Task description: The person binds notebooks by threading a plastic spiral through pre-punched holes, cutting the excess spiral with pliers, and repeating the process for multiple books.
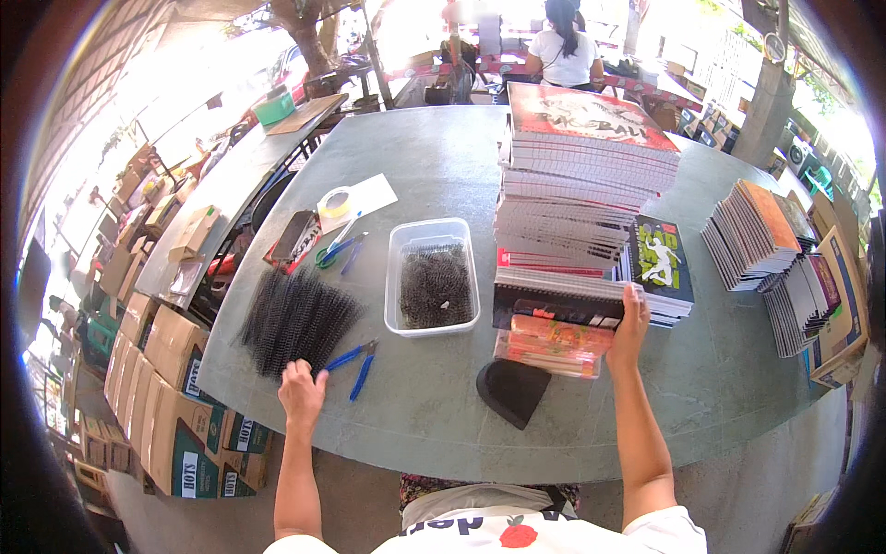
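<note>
White shirt (480, 534), red flower print: my own, at the near edge of the grey-green surface (415, 406). Proceeding left to right:

Brown cartons (161, 415), stacked beside the surface. Black wire coils (300, 319), one flat pile on the surface's left part. My left grip (303, 392), fingers loosely curled at the pile's near edge; whether it pinches a coil, I cannot tell. Blue-handled pliers (361, 374), just right of that grip. Clear plastic tub (393, 319), more dark coils inside. Black pad (510, 395), rounded. Tall notebook stack (591, 166), red cover uppermost. Dark-covered book (526, 305), at the stack's near side; my right grip (629, 323) closed round its right end. Black-covered books (663, 263), low pile. Wire-bound notebooks (752, 235), far right.
</note>
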`<control>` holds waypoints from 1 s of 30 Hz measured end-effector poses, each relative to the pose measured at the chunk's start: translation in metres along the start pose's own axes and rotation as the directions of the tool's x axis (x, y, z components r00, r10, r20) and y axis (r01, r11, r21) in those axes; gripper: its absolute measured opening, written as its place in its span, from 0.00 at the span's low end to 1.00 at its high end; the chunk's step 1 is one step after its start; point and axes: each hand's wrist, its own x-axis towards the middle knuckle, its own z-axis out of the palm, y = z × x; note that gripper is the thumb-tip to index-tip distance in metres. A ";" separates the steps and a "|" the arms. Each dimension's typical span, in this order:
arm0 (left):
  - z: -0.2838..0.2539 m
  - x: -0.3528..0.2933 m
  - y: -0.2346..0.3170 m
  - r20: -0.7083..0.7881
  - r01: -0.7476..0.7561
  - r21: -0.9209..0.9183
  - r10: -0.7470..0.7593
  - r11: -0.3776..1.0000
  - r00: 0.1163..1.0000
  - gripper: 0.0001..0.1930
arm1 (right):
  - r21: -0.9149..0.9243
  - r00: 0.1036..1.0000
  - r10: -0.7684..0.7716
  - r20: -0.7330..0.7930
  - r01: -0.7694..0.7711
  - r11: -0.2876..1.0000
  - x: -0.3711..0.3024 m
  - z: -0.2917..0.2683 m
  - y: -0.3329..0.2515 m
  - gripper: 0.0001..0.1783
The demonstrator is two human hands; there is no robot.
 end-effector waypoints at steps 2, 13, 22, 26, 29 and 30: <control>0.014 -0.001 -0.016 -0.003 -0.011 0.036 0.011 0.999 1.000 0.09 | 0.059 1.000 0.009 0.019 -0.010 0.998 -0.017 0.022 -0.022 0.15; -0.009 0.018 0.001 -0.084 0.089 -0.210 -0.109 0.974 0.990 0.09 | -0.082 0.976 -0.208 -0.070 0.202 0.976 -0.007 0.038 -0.020 0.13; -0.089 -0.007 0.034 -0.378 -0.181 -0.798 -0.244 0.574 0.893 0.07 | -0.491 0.555 -0.549 0.625 0.826 0.276 -0.050 0.119 -0.089 0.24; -0.125 0.001 0.045 -0.426 -0.390 -0.893 -0.146 0.226 0.893 0.09 | -0.464 0.590 -0.440 0.677 0.806 0.367 -0.048 0.117 -0.059 0.20; -0.115 0.024 0.066 -0.338 -0.351 -0.931 -0.127 -0.100 0.933 0.14 | -0.411 0.516 -0.433 0.739 0.855 0.317 -0.052 0.100 -0.053 0.21; -0.114 0.033 0.082 -0.283 -0.282 -0.952 -0.010 -0.114 0.959 0.16 | -0.383 0.465 -0.473 0.749 0.885 0.265 -0.054 0.096 -0.051 0.22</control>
